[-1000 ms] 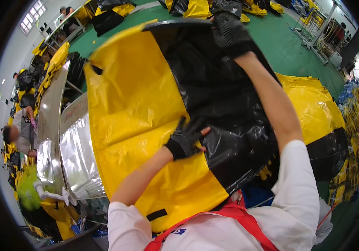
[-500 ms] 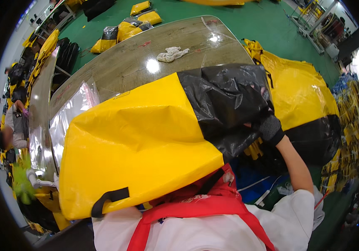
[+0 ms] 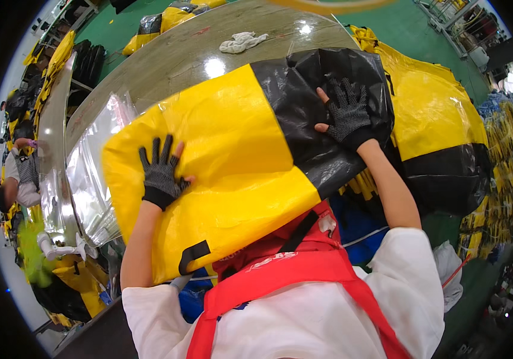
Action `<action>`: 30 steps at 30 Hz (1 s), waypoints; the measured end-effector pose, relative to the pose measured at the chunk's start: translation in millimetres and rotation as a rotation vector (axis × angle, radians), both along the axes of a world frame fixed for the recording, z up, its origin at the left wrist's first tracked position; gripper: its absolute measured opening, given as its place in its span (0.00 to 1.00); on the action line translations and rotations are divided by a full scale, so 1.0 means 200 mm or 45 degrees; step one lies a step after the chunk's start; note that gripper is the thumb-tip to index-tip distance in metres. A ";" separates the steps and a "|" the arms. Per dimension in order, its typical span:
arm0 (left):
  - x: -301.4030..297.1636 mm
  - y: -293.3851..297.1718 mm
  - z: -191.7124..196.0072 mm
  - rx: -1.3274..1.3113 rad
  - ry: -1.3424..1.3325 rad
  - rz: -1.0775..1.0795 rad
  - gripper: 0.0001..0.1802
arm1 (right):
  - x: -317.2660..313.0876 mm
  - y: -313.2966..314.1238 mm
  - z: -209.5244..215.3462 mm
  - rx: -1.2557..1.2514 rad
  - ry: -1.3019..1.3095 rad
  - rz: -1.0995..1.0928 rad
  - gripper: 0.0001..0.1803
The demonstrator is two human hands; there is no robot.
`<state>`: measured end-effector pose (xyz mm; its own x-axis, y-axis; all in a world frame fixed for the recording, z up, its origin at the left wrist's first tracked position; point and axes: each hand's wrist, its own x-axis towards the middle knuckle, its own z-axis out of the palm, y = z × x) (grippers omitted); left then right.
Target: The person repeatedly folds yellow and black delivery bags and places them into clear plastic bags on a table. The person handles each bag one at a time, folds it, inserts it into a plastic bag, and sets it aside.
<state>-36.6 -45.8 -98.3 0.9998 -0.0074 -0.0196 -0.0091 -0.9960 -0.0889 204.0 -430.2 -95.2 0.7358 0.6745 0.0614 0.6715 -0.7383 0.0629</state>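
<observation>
A large yellow and black bag (image 3: 226, 137) of shiny coated fabric lies across the near side of the table, its black end to the right. At its near left edge a black webbing loop (image 3: 195, 253) shows. My left hand (image 3: 162, 170), in a dark grip glove with bare thumb and fingertip, rests flat on the yellow part with fingers spread. On the black part lies my right hand (image 3: 349, 113), gloved the same way, palm down and fingers apart. Neither hand grips the fabric.
A crumpled white cloth (image 3: 242, 42) lies on the wood-patterned table (image 3: 184, 75). Clear plastic bags (image 3: 92, 167) are left of the bag. Another yellow and black bag (image 3: 436, 119) hangs at the right edge, near bundled yellow pieces (image 3: 510, 161). A co-worker (image 3: 22, 173) is at far left.
My left hand has come out from beneath the bag onto its yellow top. The right hand has moved from the black end's near edge onto its surface. The bag lies flatter.
</observation>
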 end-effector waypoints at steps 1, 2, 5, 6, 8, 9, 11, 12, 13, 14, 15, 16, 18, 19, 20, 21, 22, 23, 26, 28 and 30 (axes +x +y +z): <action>-0.04 0.02 -0.08 -0.017 -0.003 0.025 0.44 | 0.00 0.01 0.00 0.024 -0.002 0.022 0.47; -0.05 0.02 -0.10 -0.040 -0.006 0.025 0.44 | -0.02 0.00 0.00 0.043 -0.006 0.018 0.47; -0.08 0.01 -0.07 -0.008 0.112 0.052 0.42 | -0.14 -0.10 0.23 0.543 0.290 0.330 0.44; -0.07 -0.01 -0.04 0.019 0.177 0.079 0.42 | -0.26 -0.15 0.28 0.546 0.307 0.398 0.41; 0.01 -0.05 0.00 0.087 0.300 0.114 0.41 | -0.51 -0.27 0.30 0.375 0.186 0.447 0.31; 0.10 -0.09 0.00 -0.124 -0.021 0.004 0.39 | -0.60 -0.36 0.01 0.413 -0.058 0.426 0.25; 0.37 -0.44 0.25 -0.505 -0.388 -0.415 0.40 | -0.69 -0.44 -0.26 0.450 -0.254 0.371 0.18; 0.49 -0.55 0.29 -0.358 -0.402 -0.653 0.38 | -0.68 -0.40 -0.23 0.468 -0.244 0.349 0.17; 0.59 -0.64 0.26 -0.393 -0.381 -0.758 0.35 | -0.68 -0.37 -0.21 0.487 -0.227 0.320 0.16; 0.66 -0.70 0.14 -0.510 -0.346 -0.795 0.36 | -0.68 -0.34 -0.13 0.466 -0.012 0.308 0.15; 0.69 -0.71 0.00 -0.514 -0.213 -0.836 0.37 | -0.67 -0.32 0.03 0.439 0.191 0.276 0.15; 0.69 -0.69 -0.14 -0.576 -0.112 -0.908 0.38 | -0.64 -0.28 0.20 0.419 0.387 0.255 0.15; 0.68 -0.73 -0.11 -0.537 -0.079 -1.053 0.42 | -0.56 -0.10 0.52 0.722 0.563 0.243 0.16; 0.71 -0.72 -0.27 -0.306 -0.286 -1.148 0.37 | -0.47 -0.04 0.59 0.350 0.354 0.416 0.18; 0.75 -0.71 -0.44 -0.073 -0.513 -1.217 0.33 | -0.36 0.01 0.62 -0.019 0.148 0.572 0.19; 0.78 -0.73 -0.38 -0.209 -0.370 -1.194 0.32 | -0.18 0.12 0.64 -0.049 0.346 0.452 0.22; 0.78 -0.75 -0.25 -0.383 -0.186 -1.148 0.32 | 0.02 0.23 0.66 -0.068 0.541 0.340 0.24; 0.76 -0.73 -0.17 -0.444 -0.088 -1.094 0.31 | 0.18 0.32 0.58 -0.181 0.644 0.268 0.25; 0.70 -0.62 -0.04 -0.523 0.059 -0.978 0.29 | 0.44 0.41 0.29 -0.341 0.767 0.228 0.28; 0.57 -0.45 0.09 -0.568 0.149 -0.830 0.28 | 0.56 0.35 0.08 -0.199 0.951 0.229 0.28; 0.35 -0.21 0.24 -0.580 0.262 -0.533 0.27 | 0.60 0.28 -0.02 -0.026 1.065 0.182 0.28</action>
<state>33.1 -88.6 -49.6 0.8868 -0.4480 -0.1133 -0.3761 -0.8422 0.3864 323.7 -373.3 -99.3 0.4413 0.7593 -0.4783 0.5897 -0.6471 -0.4832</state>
